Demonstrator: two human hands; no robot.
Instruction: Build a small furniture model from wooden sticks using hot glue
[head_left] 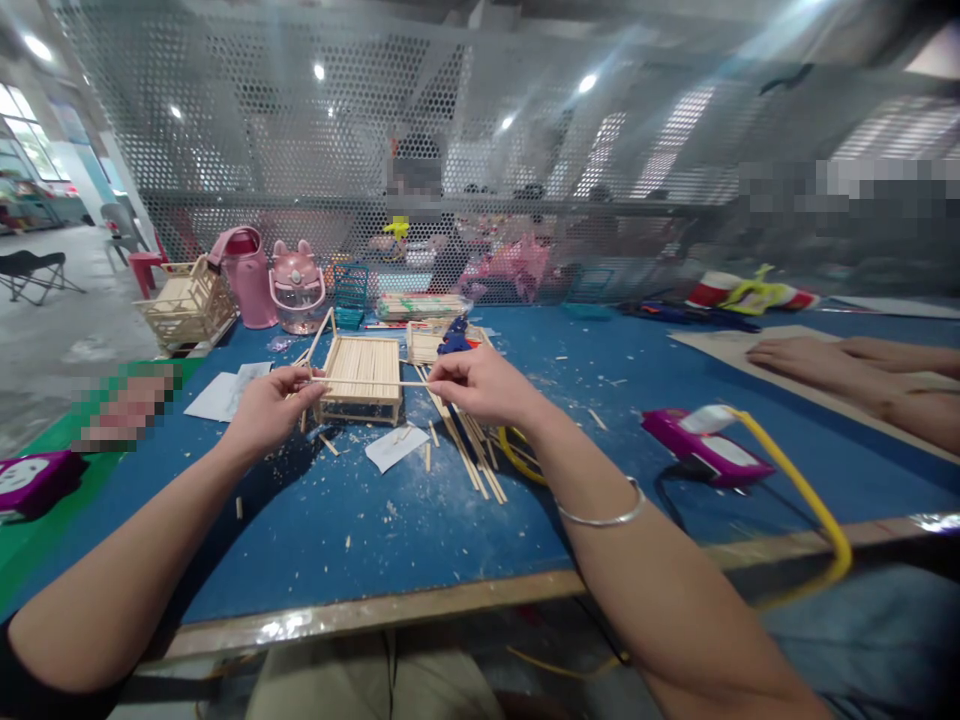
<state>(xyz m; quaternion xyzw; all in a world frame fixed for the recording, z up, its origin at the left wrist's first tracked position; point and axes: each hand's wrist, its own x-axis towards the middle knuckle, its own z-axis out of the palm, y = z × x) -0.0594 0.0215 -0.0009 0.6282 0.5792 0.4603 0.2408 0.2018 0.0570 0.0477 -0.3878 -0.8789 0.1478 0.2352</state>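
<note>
Both hands are closed in a pinch on one thin stick (375,382), the left hand (274,402) at one end and the right hand (480,385) at the other, holding it level above the blue desk (330,560). From where I stand it crosses in front of a small slatted wooden frame (365,362), and I can't tell whether the two touch. Loose sticks (465,462) lie slantwise below the right hand, and a yellow ring (516,463) is partly hidden by that forearm, which wears a silver bangle (600,521). Just in front of the frame is a scrap of paper (396,448), with offcuts and dust scattered about it

Behind the right hand, a blue tool (454,340) partly covers a smaller wooden piece (422,343). Farther back stand a pink bottle (255,285), an eared pink jar (298,295) and a teal rack (351,290), near a packet of sticks (420,306). A perforated screen (285,130) rises behind them. Over to the right sits a purple box (709,455) with a yellow tube (799,478), and beyond it a co-worker's arms (814,360) rest on a brown sheet (705,347)
</note>
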